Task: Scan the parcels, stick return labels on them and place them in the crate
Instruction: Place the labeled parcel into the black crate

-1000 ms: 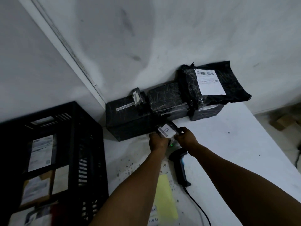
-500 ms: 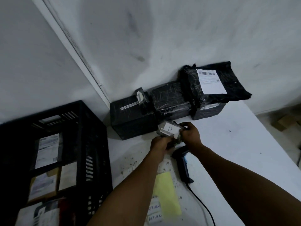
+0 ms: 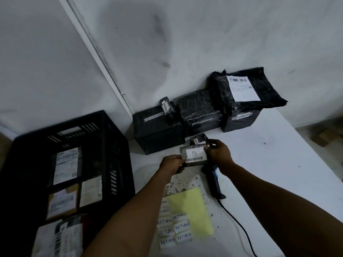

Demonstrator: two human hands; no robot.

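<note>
The person holds a small black-wrapped parcel in the air above the white bench, just in front of the row of larger black parcels stacked against the wall. The left hand pinches the parcel's left end between thumb and curled fingers, and the right hand grips its right end with fingers curled over the top edge, so the weight is shared and the labelled face stays turned up toward the head camera. That face carries a white slip marked "B" with a barcode strip below it, and holding it flat and open to view likely serves to check the code or to clear a spot for a sticker. The parcel's long axis runs left to right between the two hands, tilted slightly, with the barcode reading along that same line. The handheld barcode scanner lies on the bench just below the right hand, cable trailing toward the person, within easy reach. Near the front edge sits a yellow sheet with a cluster of white return labels beside it, handwritten "RETURN", ready to peel. The black plastic crate stands to the left of the bench, already holding several labelled parcels, so the finished one has only a short way to go
</note>
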